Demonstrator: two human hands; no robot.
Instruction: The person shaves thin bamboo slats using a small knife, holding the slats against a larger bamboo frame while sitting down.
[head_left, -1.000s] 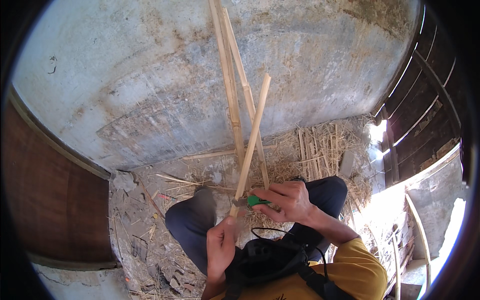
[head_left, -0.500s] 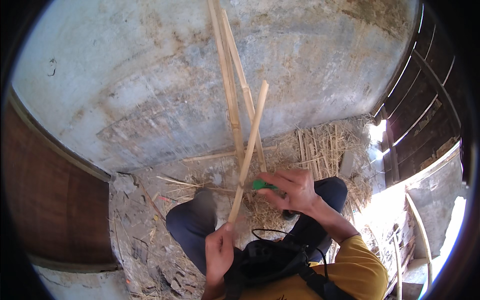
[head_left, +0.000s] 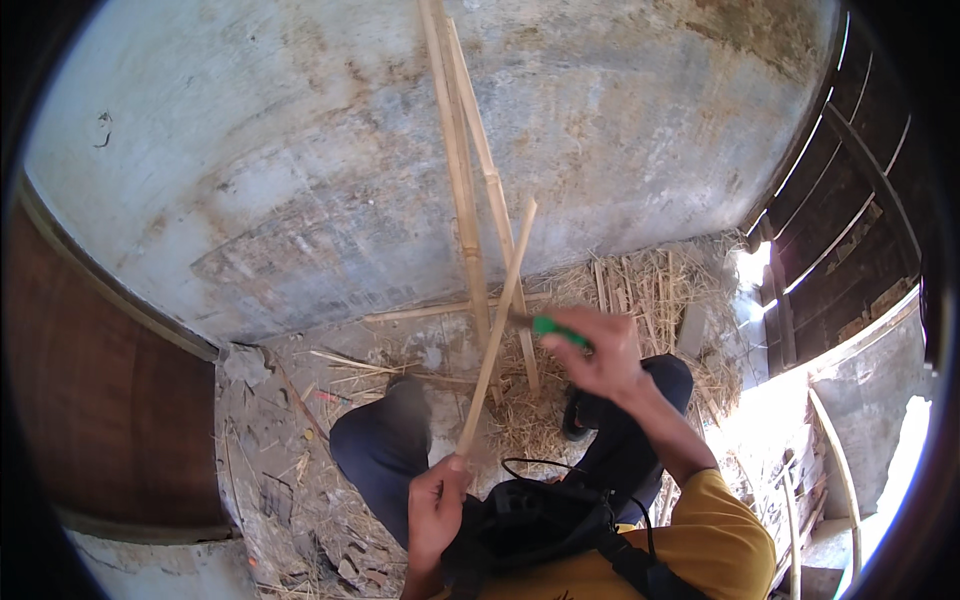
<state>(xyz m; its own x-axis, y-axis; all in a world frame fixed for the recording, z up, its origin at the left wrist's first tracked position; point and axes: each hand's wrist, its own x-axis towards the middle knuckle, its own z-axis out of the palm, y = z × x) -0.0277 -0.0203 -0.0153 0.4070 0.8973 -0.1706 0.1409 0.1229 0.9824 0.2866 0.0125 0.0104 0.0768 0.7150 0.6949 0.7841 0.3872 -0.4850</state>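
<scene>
My left hand (head_left: pixel 437 500) is closed round the lower end of a pale bamboo strip (head_left: pixel 500 330), which slants up and away to the right. In my right hand (head_left: pixel 605 352) is a knife (head_left: pixel 546 326) with a green handle. Its dark blade, blurred by motion, points left and lies at or very near the strip's middle; whether it touches, I cannot tell. Behind the strip, longer bamboo poles (head_left: pixel 462 170) lean against the wall, their lower ends on the floor between my knees.
Shavings and split bamboo pieces (head_left: pixel 640 290) litter the floor along the stained wall (head_left: pixel 300 180). A brown wooden panel (head_left: pixel 110 390) stands at the left. Dark slats (head_left: pixel 840 200) are at the right. A black bag (head_left: pixel 530 525) lies in my lap.
My right hand has moved up and slightly right with the knife, farther along the strip. The strip's upper end has dropped lower, while my left hand keeps its hold.
</scene>
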